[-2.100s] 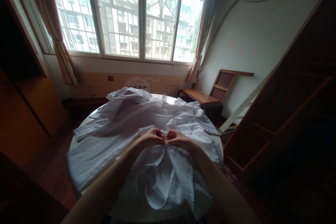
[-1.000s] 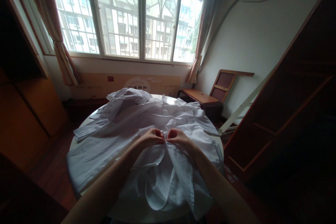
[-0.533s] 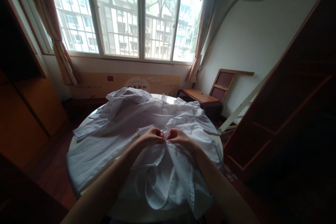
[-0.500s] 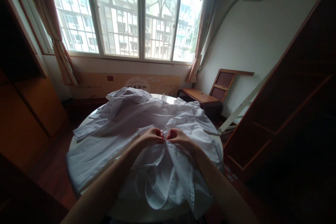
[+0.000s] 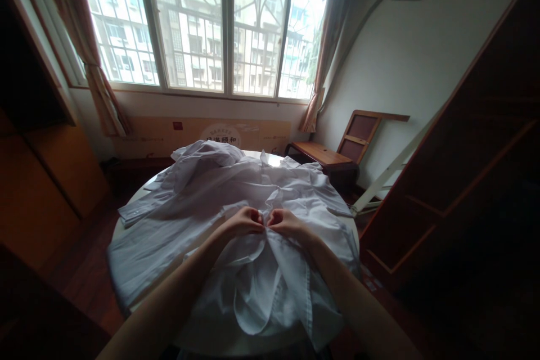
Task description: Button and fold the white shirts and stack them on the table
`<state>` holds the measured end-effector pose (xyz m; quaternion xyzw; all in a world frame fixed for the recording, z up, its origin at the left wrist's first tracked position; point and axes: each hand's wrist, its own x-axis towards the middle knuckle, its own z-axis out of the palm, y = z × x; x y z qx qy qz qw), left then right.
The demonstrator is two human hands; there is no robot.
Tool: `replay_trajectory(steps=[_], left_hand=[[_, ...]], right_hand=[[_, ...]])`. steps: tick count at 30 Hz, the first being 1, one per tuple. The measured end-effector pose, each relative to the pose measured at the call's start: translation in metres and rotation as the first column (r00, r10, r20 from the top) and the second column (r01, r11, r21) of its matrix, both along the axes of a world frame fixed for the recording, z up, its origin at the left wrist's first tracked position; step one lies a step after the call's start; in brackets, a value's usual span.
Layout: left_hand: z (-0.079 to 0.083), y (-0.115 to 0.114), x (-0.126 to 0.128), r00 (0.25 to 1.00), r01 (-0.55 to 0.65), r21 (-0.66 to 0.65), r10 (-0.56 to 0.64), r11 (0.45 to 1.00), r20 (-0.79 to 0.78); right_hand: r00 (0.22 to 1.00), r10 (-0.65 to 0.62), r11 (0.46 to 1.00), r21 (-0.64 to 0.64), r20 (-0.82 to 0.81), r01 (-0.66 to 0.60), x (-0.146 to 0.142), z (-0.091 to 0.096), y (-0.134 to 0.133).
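Bright barred window (image 5: 189, 22) — wooden chair (image 5: 327, 154)

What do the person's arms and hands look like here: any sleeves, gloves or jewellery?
Left forearm and right forearm are bare to the picture's edge, no sleeve in view. Left hand and right hand are ungloved; no watch, bracelet or ring shows in the dim light.

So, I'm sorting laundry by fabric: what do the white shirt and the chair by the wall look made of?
The white shirt: thin woven cloth, likely cotton or a blend, matte, creasing sharply. The chair: reddish-brown wood, slight sheen on its seat.
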<state>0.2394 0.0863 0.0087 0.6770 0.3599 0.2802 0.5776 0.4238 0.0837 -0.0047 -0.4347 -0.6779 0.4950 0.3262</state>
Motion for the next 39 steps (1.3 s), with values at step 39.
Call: replay_trajectory(steps=[39], left_hand=[[-0.022, -0.016, -0.005, 0.995, -0.047, 0.458, 0.08, 0.888, -0.054]], right_hand=[[0.941, -0.225, 0.891, 0.444, 0.255, 0.093, -0.016, -0.009, -0.027]])
